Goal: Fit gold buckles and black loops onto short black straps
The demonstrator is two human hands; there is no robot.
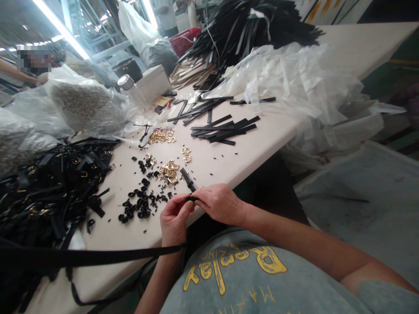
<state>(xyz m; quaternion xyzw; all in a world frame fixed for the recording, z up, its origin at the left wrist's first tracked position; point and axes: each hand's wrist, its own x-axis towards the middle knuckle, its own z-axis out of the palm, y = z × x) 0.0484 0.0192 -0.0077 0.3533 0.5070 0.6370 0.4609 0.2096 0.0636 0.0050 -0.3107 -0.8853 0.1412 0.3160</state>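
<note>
Close to the table's front edge, my left hand (175,218) and my right hand (221,203) meet, fingertips pinched together on a black strap (187,178). Its flat end points up and away between them, with a small dark loop around it. Fingers hide the rest of the piece. A long black band (98,257) crosses the lower left to my left wrist; whether it belongs to the same strap I cannot tell. Just beyond my hands lie gold buckles (169,172), black loops (141,203) and scattered tiny black bits.
A heap of black straps with buckles (55,192) covers the table's left side. Loose black strips (225,128) lie farther back, near more gold buckles (162,136). Clear plastic sheeting (294,78), a large strip bundle (242,30), a bottle (128,85) and filled bags (80,102) stand around.
</note>
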